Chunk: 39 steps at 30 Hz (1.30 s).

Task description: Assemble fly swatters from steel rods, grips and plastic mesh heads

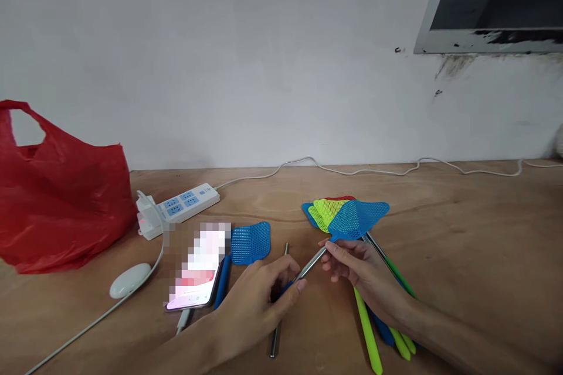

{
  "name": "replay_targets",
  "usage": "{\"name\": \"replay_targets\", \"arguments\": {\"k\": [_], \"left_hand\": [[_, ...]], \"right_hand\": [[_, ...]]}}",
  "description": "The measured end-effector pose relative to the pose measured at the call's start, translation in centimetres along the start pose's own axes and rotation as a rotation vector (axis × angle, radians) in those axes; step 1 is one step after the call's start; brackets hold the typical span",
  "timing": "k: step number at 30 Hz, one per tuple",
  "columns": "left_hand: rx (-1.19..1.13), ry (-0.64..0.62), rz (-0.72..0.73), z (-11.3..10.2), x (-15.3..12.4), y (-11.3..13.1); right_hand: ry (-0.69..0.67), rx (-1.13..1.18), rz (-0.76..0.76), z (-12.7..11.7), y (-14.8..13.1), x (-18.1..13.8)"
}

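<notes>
A fly swatter with a blue mesh head [363,217] and a silver metal rod [313,262] slants up to the right between my hands. My left hand [253,299] closes around the rod's lower end, where a bit of blue handle shows. With thumb and fingers, my right hand [360,266] pinches the neck where rod and head meet. Beneath that head lie more fly swatters, with a yellow-green mesh head [323,214] and several handles, one a yellow-green handle [368,331]. A loose metal rod [275,337] passes under my left hand. Left of it lie a blue mesh head [250,243] and a blue handle [222,281].
A phone [200,272] with a lit, partly blurred screen lies left of my left hand. Farther left are a white mouse-shaped object [130,281], a power strip [189,202] and a red plastic bag [65,205]. A thin white cable [352,173] runs along the wall.
</notes>
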<state>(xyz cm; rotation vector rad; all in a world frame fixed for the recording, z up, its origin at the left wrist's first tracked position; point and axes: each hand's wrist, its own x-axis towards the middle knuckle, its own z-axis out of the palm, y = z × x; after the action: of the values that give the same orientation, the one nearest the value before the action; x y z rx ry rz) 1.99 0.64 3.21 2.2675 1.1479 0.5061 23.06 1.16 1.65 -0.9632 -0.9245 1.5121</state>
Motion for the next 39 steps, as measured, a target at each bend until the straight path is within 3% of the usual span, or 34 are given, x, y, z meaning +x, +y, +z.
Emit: {"name": "replay_targets", "arguments": {"k": [10, 17, 22, 28, 39], "left_hand": [[0.436, 0.075, 0.132, -0.1, -0.1, 0.1], [0.491, 0.084, 0.154, -1.0, -0.5, 0.8], [0.490, 0.113, 0.164, -1.2, -1.9, -0.5], [0.439, 0.140, 0.209, -0.5, -2.8, -1.3], [0.324, 0.131, 0.223, 0.1, -1.6, -0.1]], "right_hand": [[0.101, 0.046, -0.076, 0.2, 0.2, -0.8], [0.110, 0.052, -0.130, 0.0, 0.2, -0.6], [0.258, 0.076, -0.175, -2.0, -0.9, 0.5], [0.225, 0.054, -0.136, -3.4, -0.8, 0.2], [0.045, -0.045, -0.021, 0.0, 0.3, -2.0]]}}
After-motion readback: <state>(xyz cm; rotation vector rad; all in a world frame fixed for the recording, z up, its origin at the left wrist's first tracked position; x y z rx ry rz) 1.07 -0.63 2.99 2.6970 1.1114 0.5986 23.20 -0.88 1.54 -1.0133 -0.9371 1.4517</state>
